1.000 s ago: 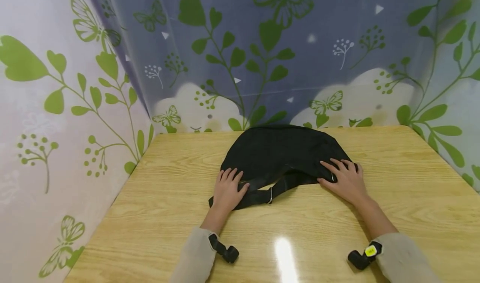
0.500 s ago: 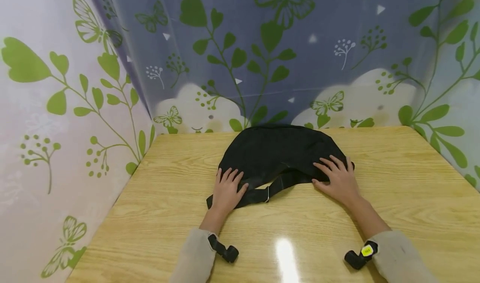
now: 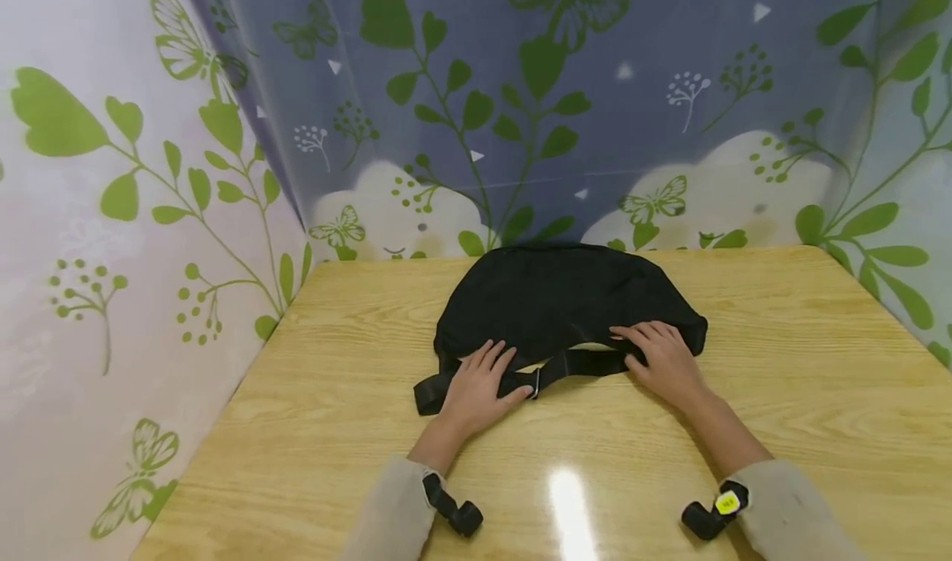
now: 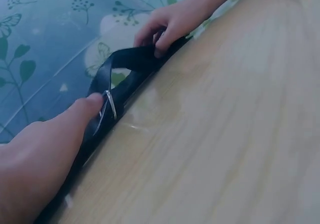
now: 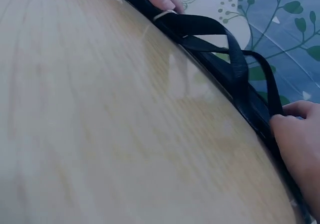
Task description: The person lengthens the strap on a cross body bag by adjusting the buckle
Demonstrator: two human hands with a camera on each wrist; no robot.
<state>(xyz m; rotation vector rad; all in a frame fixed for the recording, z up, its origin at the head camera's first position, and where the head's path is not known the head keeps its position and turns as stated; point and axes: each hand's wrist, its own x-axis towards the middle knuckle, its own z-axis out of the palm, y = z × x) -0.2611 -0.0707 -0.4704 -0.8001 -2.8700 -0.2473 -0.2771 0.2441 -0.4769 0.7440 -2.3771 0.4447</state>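
Observation:
A black crescent-shaped sling bag [image 3: 554, 297] lies flat at the far side of the table, its webbing strap [image 3: 583, 363] along the near edge. My left hand [image 3: 479, 392] rests over the strap's left part, fingers extended toward the bag. Its thumb is right at the metal strap slider [image 4: 110, 104]. With my right hand [image 3: 664, 367] I pinch the strap near the bag's right end, thumb against the fingers. In the right wrist view a raised loop of strap runs up to that right hand [image 5: 299, 134]. The left palm hides part of the strap.
The wooden table [image 3: 617, 470] reaches back to a blue curtain [image 3: 446, 90] printed with leaves and butterflies. Pale patterned curtains stand at both sides. Each wrist wears a small black camera on a band.
My left hand has slid right along the strap toward the slider. My right hand has shifted left off the bag's right end and now pinches the strap.

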